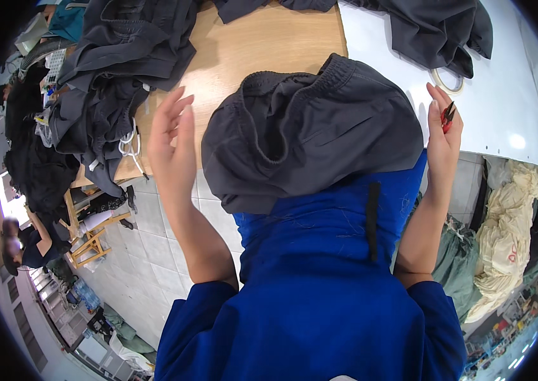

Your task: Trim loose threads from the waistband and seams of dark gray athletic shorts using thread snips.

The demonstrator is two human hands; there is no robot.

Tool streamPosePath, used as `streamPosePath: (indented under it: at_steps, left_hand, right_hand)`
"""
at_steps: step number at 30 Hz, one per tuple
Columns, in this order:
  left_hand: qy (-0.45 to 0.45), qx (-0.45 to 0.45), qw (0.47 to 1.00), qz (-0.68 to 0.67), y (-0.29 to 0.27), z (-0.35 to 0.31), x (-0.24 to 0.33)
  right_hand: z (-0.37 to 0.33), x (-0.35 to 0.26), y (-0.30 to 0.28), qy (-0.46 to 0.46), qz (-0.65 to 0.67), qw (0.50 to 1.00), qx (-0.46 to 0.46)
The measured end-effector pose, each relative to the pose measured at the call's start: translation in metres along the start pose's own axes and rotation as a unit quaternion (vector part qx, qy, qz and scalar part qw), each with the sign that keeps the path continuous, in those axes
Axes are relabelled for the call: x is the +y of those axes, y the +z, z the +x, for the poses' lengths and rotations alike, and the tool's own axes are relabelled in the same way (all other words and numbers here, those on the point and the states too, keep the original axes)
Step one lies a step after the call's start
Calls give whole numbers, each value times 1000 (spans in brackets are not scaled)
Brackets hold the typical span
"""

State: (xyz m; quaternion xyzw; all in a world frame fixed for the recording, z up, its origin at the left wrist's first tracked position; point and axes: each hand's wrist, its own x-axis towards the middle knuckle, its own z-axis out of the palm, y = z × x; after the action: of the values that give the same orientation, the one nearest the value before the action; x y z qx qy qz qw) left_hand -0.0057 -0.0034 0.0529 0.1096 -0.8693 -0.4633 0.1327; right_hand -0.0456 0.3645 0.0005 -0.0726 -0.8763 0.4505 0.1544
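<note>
The person stood at a wooden table (262, 44) with a dark grey pair of shorts (307, 136) bunched up at its near edge, resting partly against the front of the person's blue shirt (320, 286). The elastic waistband of the shorts faced up and lay rumpled, the fabric spilling down over the table edge.

The left hand (170, 143) was raised to the left of the shorts, just beside them but not touching. It was open and empty, fingers loosely spread and pointing up, palm turned inward toward the garment.

The right hand (443, 133) was lifted on the other side of the shorts, close to their right edge. It was closed around a small pair of red thread snips (447, 117), held between thumb and fingers with the dark blades pointing up.

A heap of dark grey clothes (116, 70) lay on the left part of the table, with white drawstrings hanging from it. Another dark garment (434, 28) lay at the far right on a white surface (504, 108), near a roll of tape (450, 81). Below the white surface, at the right, cream and green cloth (510, 216) was piled up. The floor (148, 254) was of pale tiles, and another person (24, 244) sat at the far left.
</note>
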Motion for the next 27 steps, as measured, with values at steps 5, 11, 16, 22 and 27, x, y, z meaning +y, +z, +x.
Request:
streamPosePath:
  at_steps: [5, 11, 16, 22, 27]
  left_hand:
    - [-120, -104, 984, 79, -14, -10, -15]
    - [7, -166, 975, 147, 5, -28, -27]
    - [3, -169, 976, 137, 9, -23, -43]
    - [-122, -74, 985, -95, 16, -10, -58]
    - [-136, -27, 975, -173, 18, 0, -54]
  right_hand:
    - [2, -9, 9, -1, 24, 993, -112]
    - [0, 2, 14, -59, -67, 987, -134]
    - [3, -7, 12, 24, -24, 981, -192]
    - [3, 7, 21, -14, -19, 989, -147]
    - [9, 0, 19, 24, -102, 978, -178]
